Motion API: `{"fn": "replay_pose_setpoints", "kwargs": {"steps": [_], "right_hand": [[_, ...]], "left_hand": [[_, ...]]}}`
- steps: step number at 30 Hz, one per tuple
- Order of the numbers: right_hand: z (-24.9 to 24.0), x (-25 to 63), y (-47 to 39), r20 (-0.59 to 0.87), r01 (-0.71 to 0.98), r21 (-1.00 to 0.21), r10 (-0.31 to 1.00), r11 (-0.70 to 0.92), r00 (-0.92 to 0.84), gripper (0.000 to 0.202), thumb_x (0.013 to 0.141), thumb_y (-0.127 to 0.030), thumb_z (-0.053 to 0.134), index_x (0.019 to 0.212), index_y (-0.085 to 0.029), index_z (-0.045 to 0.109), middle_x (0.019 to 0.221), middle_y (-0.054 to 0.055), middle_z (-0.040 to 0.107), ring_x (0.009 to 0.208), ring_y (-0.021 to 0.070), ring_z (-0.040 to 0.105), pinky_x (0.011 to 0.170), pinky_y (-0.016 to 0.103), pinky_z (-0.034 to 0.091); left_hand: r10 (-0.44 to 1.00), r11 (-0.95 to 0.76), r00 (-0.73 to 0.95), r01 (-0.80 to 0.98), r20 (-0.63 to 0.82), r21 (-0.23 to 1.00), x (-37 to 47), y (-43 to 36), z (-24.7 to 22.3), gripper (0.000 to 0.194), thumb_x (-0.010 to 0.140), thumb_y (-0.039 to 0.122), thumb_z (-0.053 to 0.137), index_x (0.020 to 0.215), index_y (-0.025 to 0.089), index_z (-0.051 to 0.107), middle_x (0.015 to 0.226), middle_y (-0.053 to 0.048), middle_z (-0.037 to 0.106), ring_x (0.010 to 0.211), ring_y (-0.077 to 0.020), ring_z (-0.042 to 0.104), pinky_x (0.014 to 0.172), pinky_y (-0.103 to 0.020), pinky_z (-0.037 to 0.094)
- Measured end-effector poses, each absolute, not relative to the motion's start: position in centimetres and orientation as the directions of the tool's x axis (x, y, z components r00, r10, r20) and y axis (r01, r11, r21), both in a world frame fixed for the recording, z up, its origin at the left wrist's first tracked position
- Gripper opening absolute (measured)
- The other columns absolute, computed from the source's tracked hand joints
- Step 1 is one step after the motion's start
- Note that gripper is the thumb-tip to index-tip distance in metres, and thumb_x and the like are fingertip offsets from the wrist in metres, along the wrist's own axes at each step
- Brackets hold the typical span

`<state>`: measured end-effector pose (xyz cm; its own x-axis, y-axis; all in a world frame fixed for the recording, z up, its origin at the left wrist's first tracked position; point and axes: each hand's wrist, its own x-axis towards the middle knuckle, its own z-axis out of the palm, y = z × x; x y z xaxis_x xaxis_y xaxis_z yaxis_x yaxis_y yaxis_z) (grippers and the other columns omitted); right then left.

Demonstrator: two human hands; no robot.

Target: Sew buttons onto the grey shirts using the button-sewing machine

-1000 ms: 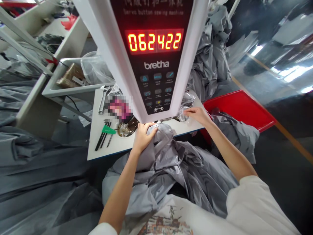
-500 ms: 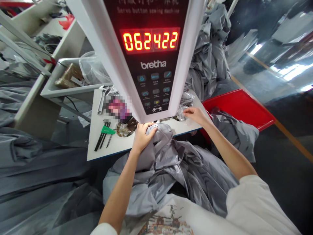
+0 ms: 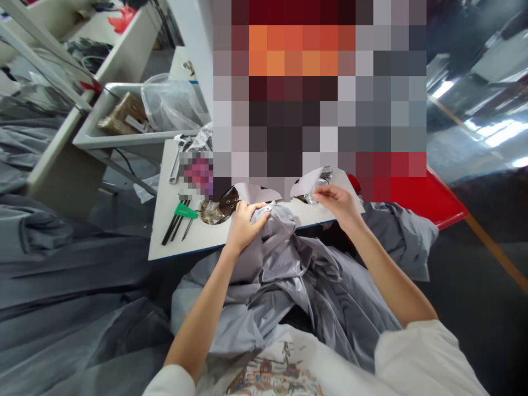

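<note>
My left hand [image 3: 244, 223] is closed on the edge of a shiny grey cloth [image 3: 284, 264], thumb and fingers pressing it at the front of the table. The rest of the cloth falls in folds over my lap. Above it rises the white body of a button sewing machine [image 3: 193, 38], its front panel blurred out. To the right, my right hand [image 3: 340, 203] has its fingertips pinched together beside a clear plastic bag [image 3: 325, 175] of small items. What those fingertips hold, if anything, is too small to make out.
Hex keys in a green holder [image 3: 185, 210] and an adjustable wrench [image 3: 175, 165] lie on the white table [image 3: 159, 242]. A red tray [image 3: 445, 203] is at the right, with grey cloth [image 3: 400, 234] near it. Behind left stands a white trough [image 3: 93, 132] holding a package.
The view has shifted slightly, and the machine's panel is now blurred out. My left hand keeps its hold on the cloth; my right hand stays by the plastic bag, fingertips drawn together.
</note>
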<state>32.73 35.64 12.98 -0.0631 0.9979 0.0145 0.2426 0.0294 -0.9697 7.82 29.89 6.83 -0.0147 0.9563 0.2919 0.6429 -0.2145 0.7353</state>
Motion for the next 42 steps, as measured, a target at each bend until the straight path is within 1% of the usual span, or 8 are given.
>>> {"fn": "replay_pose_setpoints", "kwargs": {"steps": [8, 15, 20, 25, 29, 36, 39, 42], "right_hand": [[11.1, 25.6, 34.0, 0.042, 0.276, -0.951, 0.943, 0.139, -0.33, 0.02, 0.073, -0.039, 0.065, 0.08, -0.02, 0.069, 0.083, 0.004, 0.071, 0.077, 0.0179, 0.066, 0.074, 0.03, 0.052], [10.9, 24.2, 34.4, 0.047, 0.404, -0.894, 0.935, 0.196, -0.351, 0.028, 0.076, -0.045, 0.062, 0.075, -0.018, 0.068, 0.073, 0.002, 0.068, 0.068, 0.0164, 0.061, 0.063, 0.026, 0.046], [10.7, 24.0, 34.4, 0.107, 0.456, -0.854, 0.942, 0.251, -0.319, 0.024, 0.076, -0.042, 0.062, 0.076, -0.018, 0.067, 0.074, 0.003, 0.068, 0.069, 0.0168, 0.061, 0.066, 0.027, 0.047], [10.8, 23.9, 34.2, 0.22, 0.509, -0.773, 0.913, 0.379, -0.345, 0.016, 0.079, -0.033, 0.059, 0.08, -0.02, 0.067, 0.078, 0.004, 0.069, 0.073, 0.0182, 0.063, 0.071, 0.029, 0.048], [11.0, 24.0, 33.9, 0.329, 0.557, -0.652, 0.854, 0.515, -0.404, 0.011, 0.082, -0.026, 0.056, 0.08, -0.021, 0.066, 0.078, 0.004, 0.068, 0.073, 0.0182, 0.062, 0.072, 0.03, 0.048], [11.0, 24.3, 33.0, 0.415, 0.546, -0.499, 0.739, 0.673, -0.531, 0.018, 0.09, -0.022, 0.047, 0.092, -0.025, 0.065, 0.09, 0.005, 0.067, 0.088, 0.0197, 0.062, 0.081, 0.033, 0.049], [10.8, 24.7, 32.5, 0.434, 0.516, -0.495, 0.713, 0.699, -0.55, 0.023, 0.091, -0.022, 0.044, 0.099, -0.025, 0.065, 0.1, 0.006, 0.067, 0.098, 0.0203, 0.062, 0.09, 0.035, 0.049], [11.0, 24.9, 32.2, 0.408, 0.483, -0.594, 0.759, 0.643, -0.508, 0.023, 0.092, -0.025, 0.044, 0.102, -0.025, 0.065, 0.104, 0.005, 0.068, 0.1, 0.0196, 0.062, 0.091, 0.035, 0.049]], "left_hand": [[0.946, -0.254, 0.006, 0.639, 0.325, 0.726, 7.7, 30.0, 6.8, 0.023, 0.085, 0.036, 0.061, 0.105, 0.023, 0.063, 0.107, -0.006, 0.056, 0.108, -0.0205, 0.051, 0.099, -0.036, 0.04], [0.944, -0.261, 0.014, 0.64, 0.329, 0.723, 7.7, 29.9, 7.0, 0.022, 0.086, 0.036, 0.059, 0.105, 0.024, 0.063, 0.111, -0.005, 0.058, 0.108, -0.0204, 0.051, 0.097, -0.035, 0.041], [0.943, -0.274, 0.025, 0.628, 0.333, 0.729, 7.7, 29.8, 7.2, 0.022, 0.087, 0.036, 0.059, 0.105, 0.024, 0.063, 0.112, -0.005, 0.058, 0.109, -0.0203, 0.051, 0.096, -0.035, 0.041], [0.941, -0.278, 0.023, 0.624, 0.338, 0.73, 7.7, 29.8, 7.3, 0.023, 0.087, 0.037, 0.058, 0.105, 0.023, 0.063, 0.112, -0.005, 0.058, 0.108, -0.0198, 0.051, 0.096, -0.034, 0.041], [0.941, -0.275, 0.018, 0.626, 0.339, 0.73, 7.7, 29.7, 7.3, 0.023, 0.087, 0.037, 0.058, 0.105, 0.023, 0.063, 0.112, -0.005, 0.058, 0.108, -0.02, 0.051, 0.095, -0.034, 0.042], [0.942, -0.271, 0.017, 0.628, 0.335, 0.73, 7.7, 29.7, 7.4, 0.021, 0.087, 0.033, 0.059, 0.105, 0.023, 0.062, 0.11, -0.005, 0.058, 0.109, -0.0204, 0.05, 0.095, -0.034, 0.042], [0.941, -0.273, 0.018, 0.631, 0.337, 0.727, 7.6, 29.7, 7.4, 0.021, 0.086, 0.032, 0.059, 0.105, 0.022, 0.062, 0.11, -0.005, 0.058, 0.109, -0.0204, 0.05, 0.095, -0.034, 0.042], [0.941, -0.278, 0.026, 0.627, 0.337, 0.728, 7.6, 29.7, 7.4, 0.023, 0.087, 0.034, 0.059, 0.106, 0.022, 0.062, 0.111, -0.005, 0.057, 0.109, -0.0201, 0.05, 0.096, -0.034, 0.041]]}}
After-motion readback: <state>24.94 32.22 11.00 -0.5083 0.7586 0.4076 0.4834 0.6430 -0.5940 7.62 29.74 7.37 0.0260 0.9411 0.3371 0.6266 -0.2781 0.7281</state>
